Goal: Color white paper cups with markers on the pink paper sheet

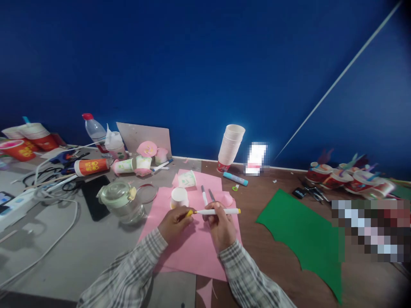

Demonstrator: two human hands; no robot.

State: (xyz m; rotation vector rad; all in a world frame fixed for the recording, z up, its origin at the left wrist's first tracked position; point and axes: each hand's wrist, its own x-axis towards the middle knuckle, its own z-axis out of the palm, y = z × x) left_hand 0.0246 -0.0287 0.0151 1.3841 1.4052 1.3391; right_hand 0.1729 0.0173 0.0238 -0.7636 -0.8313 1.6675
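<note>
Both hands meet over the pink paper [192,254], mid-desk. Left hand [175,224]: thumb and fingers pinch a small yellow cap [189,213]. Right hand [222,226]: thumb and fingers grip the marker [221,211] partway along its white barrel, held nearly level, tip towards the cap. Tip and cap very close; cannot tell if they touch. The facing pinches probably serve to keep the two parts in line, and the grip back from the tip leaves that end free.

A white cup [179,196] is just beyond the left hand, which hides its lower part; within easy reach, I judge. Two pens, a white one [204,194] and a dark one [211,195], lie just past the right hand, perhaps for a quick swap.

Further out: cup stack [231,143] leaning near the wall, likely nested to save room; glue stick [236,179] near it; green sheet [298,226] to the right, apart from the pink paper; jar [126,207] to the left.
</note>
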